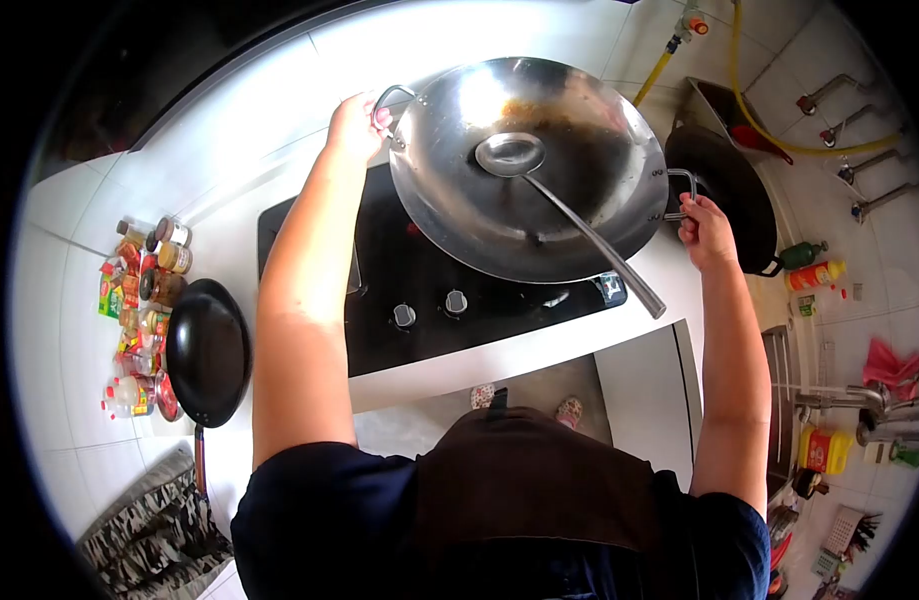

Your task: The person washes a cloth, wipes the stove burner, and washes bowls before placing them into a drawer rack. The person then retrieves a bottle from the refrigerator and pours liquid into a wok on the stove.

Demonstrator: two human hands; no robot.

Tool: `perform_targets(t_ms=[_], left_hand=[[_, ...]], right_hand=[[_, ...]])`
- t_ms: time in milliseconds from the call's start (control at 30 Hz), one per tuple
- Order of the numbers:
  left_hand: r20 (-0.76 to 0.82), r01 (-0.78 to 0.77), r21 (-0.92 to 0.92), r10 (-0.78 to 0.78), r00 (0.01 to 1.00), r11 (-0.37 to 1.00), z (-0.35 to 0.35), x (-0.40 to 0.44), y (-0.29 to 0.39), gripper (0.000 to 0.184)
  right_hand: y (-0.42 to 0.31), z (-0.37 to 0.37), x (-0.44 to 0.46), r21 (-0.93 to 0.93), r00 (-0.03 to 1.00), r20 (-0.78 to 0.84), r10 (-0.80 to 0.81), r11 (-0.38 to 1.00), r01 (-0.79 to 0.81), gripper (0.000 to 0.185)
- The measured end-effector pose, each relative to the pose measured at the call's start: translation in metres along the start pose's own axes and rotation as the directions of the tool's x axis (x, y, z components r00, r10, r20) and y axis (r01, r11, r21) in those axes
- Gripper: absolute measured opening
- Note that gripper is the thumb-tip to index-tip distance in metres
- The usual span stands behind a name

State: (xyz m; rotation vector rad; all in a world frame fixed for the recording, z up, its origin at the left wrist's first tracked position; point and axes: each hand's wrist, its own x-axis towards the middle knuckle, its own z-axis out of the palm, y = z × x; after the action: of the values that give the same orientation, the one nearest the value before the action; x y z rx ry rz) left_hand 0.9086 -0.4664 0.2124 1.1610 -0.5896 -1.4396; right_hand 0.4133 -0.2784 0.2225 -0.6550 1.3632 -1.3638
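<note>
Left hand [357, 122] clamped round one loop handle [392, 88] at ten o'clock, right hand [706, 232] on its twin [693, 183] at three: sound holds, surely, for one steel wok [579, 170] over the cooktop [374, 345]. Stiff, probably heavy; the one ladle [509, 156] inside could slide. Two knobs [456, 303] at seven, one frying pan [209, 350] at eight, one dark pan [744, 200] beyond three.

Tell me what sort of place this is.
A kitchen, perhaps in a home: there is a black cooktop, a wok with a ladle in it, and jars clustered at the left of the view.
</note>
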Motion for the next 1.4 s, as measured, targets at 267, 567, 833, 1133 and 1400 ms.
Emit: perform_targets(t_ms=[267, 567, 833, 1133, 1400], left_hand=[[0.022, -0.003, 0.101, 0.001, 1.000, 0.995, -0.001, -0.004, 0.003, 0.025], [0.004, 0.023, 0.067, -0.023, 1.000, 0.997, -0.003, -0.022, 0.004, 0.030], [-0.086, 0.132, 0.413, -0.106, 0.991, 0.901, -0.025, -0.037, 0.039, 0.060], [0.073, -0.290, 0.628, 0.317, 0.946, 0.722, -0.118, -0.129, 0.156, 0.042], [0.124, -0.244, 0.757, 0.233, 0.965, 0.606, -0.140, -0.255, 0.046, 0.024]], right_hand=[[-0.005, 0.010, -0.002, -0.048, 0.997, -0.076, 0.008, 0.999, -0.012, 0.006], [-0.014, 0.001, 0.009, -0.068, 0.998, -0.059, 0.021, 0.997, -0.025, 0.015], [-0.029, 0.024, -0.038, -0.819, 0.967, -0.051, 0.250, 0.543, -0.184, 0.060], [-0.021, 0.066, -0.094, -0.669, 0.768, 0.234, 0.596, 0.672, -0.317, 0.032], [-0.016, 0.017, -0.134, -0.415, 0.881, 0.245, 0.406, 0.865, -0.283, 0.024]])
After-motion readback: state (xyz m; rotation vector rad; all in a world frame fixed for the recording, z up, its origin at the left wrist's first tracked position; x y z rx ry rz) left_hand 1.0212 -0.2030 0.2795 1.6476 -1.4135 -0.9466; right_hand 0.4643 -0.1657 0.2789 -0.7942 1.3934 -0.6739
